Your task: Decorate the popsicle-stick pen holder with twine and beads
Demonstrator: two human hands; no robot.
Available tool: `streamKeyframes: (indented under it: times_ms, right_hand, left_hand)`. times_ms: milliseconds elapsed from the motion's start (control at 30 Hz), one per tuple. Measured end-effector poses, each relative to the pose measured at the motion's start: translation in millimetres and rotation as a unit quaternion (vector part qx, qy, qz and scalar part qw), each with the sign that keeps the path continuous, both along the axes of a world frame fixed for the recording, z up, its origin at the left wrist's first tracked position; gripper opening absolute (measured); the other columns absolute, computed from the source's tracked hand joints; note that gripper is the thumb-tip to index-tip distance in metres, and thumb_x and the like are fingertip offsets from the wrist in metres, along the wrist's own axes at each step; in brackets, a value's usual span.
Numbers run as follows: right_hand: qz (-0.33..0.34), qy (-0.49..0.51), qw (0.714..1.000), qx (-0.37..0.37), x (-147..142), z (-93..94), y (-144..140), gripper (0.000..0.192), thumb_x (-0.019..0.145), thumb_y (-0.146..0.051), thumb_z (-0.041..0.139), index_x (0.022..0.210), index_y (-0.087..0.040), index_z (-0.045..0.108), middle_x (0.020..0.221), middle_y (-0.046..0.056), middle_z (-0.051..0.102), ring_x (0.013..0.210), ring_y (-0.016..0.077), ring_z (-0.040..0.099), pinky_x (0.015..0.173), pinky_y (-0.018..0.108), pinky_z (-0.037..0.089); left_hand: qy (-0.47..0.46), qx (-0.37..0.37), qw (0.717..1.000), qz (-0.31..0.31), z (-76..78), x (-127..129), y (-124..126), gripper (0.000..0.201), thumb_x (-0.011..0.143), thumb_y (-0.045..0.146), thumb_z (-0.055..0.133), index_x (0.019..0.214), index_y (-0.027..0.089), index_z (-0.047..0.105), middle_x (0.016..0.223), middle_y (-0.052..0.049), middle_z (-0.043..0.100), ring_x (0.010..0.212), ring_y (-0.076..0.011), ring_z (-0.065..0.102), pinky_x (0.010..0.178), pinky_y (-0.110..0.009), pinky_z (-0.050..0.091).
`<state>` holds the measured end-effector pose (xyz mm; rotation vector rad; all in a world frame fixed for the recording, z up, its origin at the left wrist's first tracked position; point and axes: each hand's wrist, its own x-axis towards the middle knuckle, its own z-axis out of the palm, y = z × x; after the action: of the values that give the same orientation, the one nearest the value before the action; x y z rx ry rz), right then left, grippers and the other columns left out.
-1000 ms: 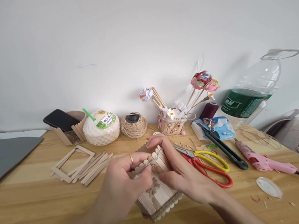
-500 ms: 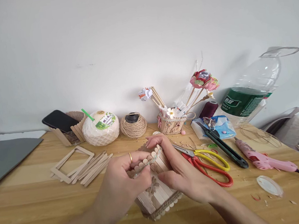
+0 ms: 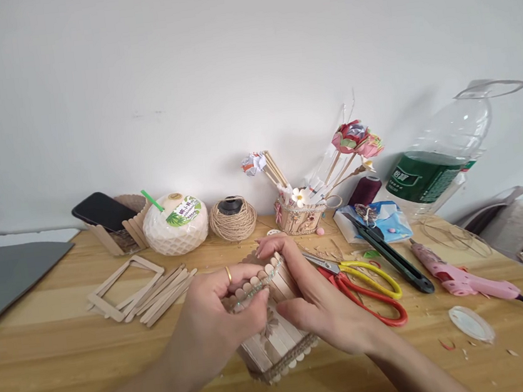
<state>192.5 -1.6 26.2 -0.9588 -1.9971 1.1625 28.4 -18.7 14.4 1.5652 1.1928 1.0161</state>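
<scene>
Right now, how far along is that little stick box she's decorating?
The craft-stick box looks built: walls stand, a flower and a braided band at its base are on. In hand: the left hand and right hand press a bead strip along the top edge. Part of that strip seems not yet seated; the pink glue gun lies aside.

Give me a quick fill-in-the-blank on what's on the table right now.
1. Both hands, left hand and right hand, hold a box made of wooden ____.
2. The scissors lie to the ____ of the box.
3. The ball of twine stands right beside the white ____ with a green straw.
4. The glue gun is ____ in colour.

Missing words: sticks; right; coconut; pink
</scene>
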Motion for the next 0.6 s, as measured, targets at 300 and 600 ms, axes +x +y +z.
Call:
streamKeyframes:
  times_ms: [300, 600]
  right_hand:
    - [0.003, -0.008, 1.000, 0.001, -0.8, -2.0, 0.3, 0.046, 0.061, -0.014, 0.045, 0.105, -0.020, 0.035, 0.103, 0.006, 0.040, 0.098, 0.0233, 0.041, 0.085, 0.040, 0.036]
    - [-0.001, -0.021, 1.000, 0.020, -1.7, -2.5, 0.0, 0.044, 0.063, -0.014, 0.046, 0.106, -0.020, 0.035, 0.104, 0.005, 0.040, 0.099, 0.0233, 0.042, 0.084, 0.039, 0.036]
  left_hand:
    - [-0.015, -0.021, 0.999, -0.030, 3.9, -0.9, -0.6, 0.013, 0.072, 0.022, 0.052, 0.071, 0.019, 0.064, 0.061, 0.002, 0.055, 0.059, -0.0124, 0.047, 0.053, -0.021, 0.037]
    - [-0.052, -0.036, 0.997, -0.038, 8.2, 0.3, -2.1, 0.008, 0.072, 0.020, 0.054, 0.076, 0.017, 0.060, 0.066, 0.003, 0.056, 0.061, -0.0117, 0.049, 0.056, -0.021, 0.040]
